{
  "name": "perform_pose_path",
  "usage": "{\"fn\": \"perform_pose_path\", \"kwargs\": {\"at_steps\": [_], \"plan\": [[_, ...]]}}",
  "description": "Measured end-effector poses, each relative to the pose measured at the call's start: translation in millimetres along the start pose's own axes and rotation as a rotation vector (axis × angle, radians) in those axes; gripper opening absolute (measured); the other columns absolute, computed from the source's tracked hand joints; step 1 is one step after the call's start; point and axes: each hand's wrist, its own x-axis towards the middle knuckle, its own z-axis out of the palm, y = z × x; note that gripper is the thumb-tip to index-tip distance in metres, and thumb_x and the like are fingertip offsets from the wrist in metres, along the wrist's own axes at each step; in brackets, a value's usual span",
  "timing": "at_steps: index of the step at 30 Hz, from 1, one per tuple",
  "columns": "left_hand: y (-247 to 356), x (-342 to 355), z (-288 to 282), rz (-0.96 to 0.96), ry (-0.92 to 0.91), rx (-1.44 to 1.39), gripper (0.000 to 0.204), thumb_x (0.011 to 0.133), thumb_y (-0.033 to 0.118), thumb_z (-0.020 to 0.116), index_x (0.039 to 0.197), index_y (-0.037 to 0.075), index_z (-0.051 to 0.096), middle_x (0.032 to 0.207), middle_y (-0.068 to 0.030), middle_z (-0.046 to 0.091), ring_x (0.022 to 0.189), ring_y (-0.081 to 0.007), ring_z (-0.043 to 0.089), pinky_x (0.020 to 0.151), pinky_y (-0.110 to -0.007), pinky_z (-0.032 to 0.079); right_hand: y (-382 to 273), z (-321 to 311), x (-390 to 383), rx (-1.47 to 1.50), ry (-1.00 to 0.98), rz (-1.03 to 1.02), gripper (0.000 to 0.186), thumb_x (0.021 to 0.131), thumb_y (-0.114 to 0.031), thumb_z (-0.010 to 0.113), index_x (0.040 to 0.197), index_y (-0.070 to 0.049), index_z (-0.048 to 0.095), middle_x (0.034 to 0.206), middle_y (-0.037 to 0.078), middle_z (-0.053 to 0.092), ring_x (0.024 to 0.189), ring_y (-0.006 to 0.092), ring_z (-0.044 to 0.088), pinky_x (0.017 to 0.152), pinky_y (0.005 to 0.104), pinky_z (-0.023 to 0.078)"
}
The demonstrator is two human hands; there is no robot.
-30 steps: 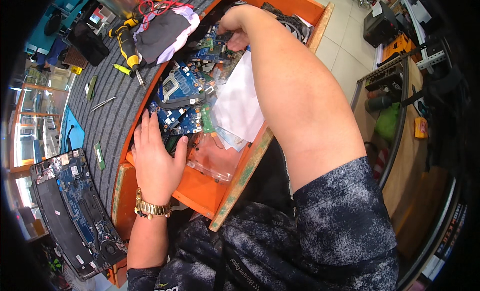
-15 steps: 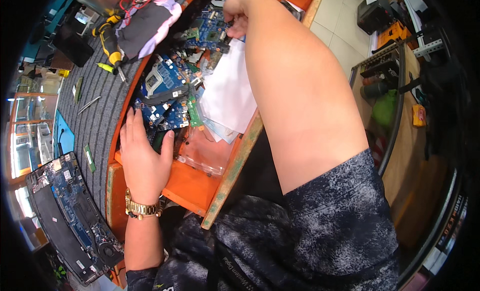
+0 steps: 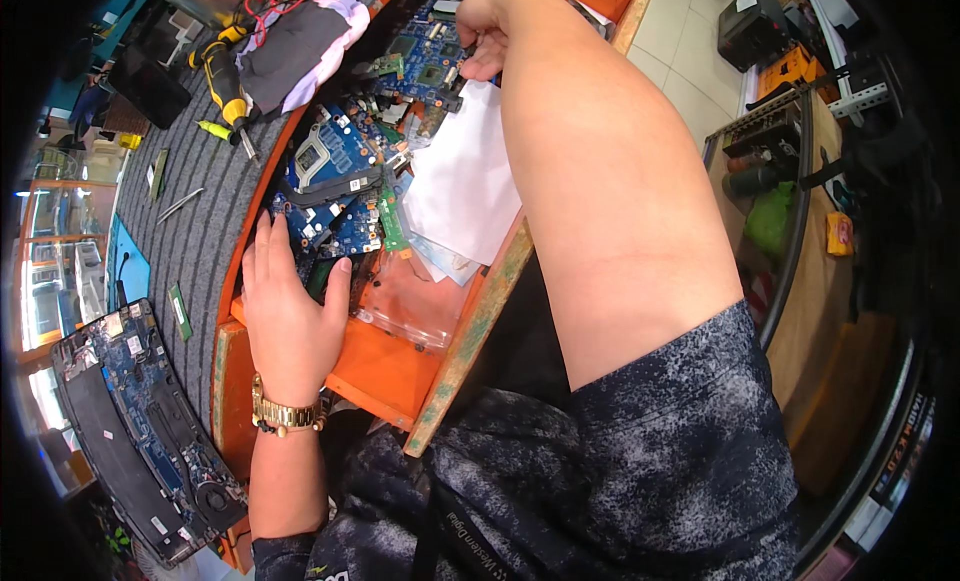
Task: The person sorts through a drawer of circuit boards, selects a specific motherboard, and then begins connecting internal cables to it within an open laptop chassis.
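Note:
An orange drawer (image 3: 375, 366) is pulled out under the desk and is full of blue circuit boards (image 3: 335, 186), small green boards and a white sheet (image 3: 460, 196). My left hand (image 3: 290, 316) lies flat, fingers apart, on the boards at the drawer's near end, a gold watch (image 3: 285, 413) on its wrist. My right hand (image 3: 485, 26) reaches to the far end of the drawer, its fingers pinched among the boards there; what they grip is hidden.
A grey ribbed mat (image 3: 195, 216) covers the desk at left, with a yellow-handled screwdriver (image 3: 225, 86), tweezers (image 3: 180, 204) and a cloth (image 3: 295, 46) with red wires. An opened laptop base (image 3: 135, 421) lies at lower left. Shelves with equipment (image 3: 790, 131) stand at right.
My right hand has reached farther toward the drawer's far end. My left hand has stayed on the near boards with little shift.

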Motion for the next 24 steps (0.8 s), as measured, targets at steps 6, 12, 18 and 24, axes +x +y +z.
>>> {"fn": "perform_pose_path", "kwargs": {"at_steps": [6, 12, 18, 24], "plan": [[-4, -3, 1, -0.007, 0.004, 0.015, 0.078, 0.101, 0.028, 0.084, 0.161, -0.01, 0.052, 0.167, -0.0347, 0.055, 0.15, -0.0523, 0.056, 0.126, -0.056, 0.046, -11, 6, 22, -0.241, -0.052, 0.03, 0.034, 0.116, -0.02, 0.058, 0.122, 0.005, 0.081, 0.108, 0.017, 0.088, 0.081, 0.0231, 0.085, 0.083, 0.0473, 0.069], [-1, -1, -3, -0.04, -0.024, -0.007, 0.079, 0.101, 0.03, 0.084, 0.162, -0.01, 0.051, 0.168, -0.0355, 0.053, 0.152, -0.053, 0.054, 0.128, -0.057, 0.044, -11, 3, 32, -0.122, -0.045, 0.075, 0.038, 0.118, -0.022, 0.055, 0.111, 0.004, 0.082, 0.106, 0.016, 0.088, 0.077, 0.0228, 0.085, 0.075, 0.0417, 0.072], [-5, -5, -3, -0.063, -0.042, 0.007, 0.08, 0.102, 0.03, 0.083, 0.162, -0.01, 0.05, 0.169, -0.0355, 0.053, 0.153, -0.0534, 0.053, 0.129, -0.057, 0.044, -18, 21, 13, -0.135, -0.054, -0.121, 0.037, 0.118, -0.023, 0.055, 0.133, 0.005, 0.074, 0.109, 0.015, 0.088, 0.085, 0.0232, 0.086, 0.085, 0.0422, 0.072], [1, 2, -3, -0.01, -0.019, -0.006, 0.079, 0.102, 0.03, 0.083, 0.162, -0.01, 0.051, 0.169, -0.0353, 0.053, 0.153, -0.0534, 0.054, 0.129, -0.057, 0.044, -11, -7, 88, 0.208, -0.225, -0.114, 0.046, 0.113, -0.023, 0.055, 0.144, 0.012, 0.061, 0.104, 0.03, 0.078, 0.086, 0.0419, 0.079, 0.087, 0.0573, 0.071]]}}
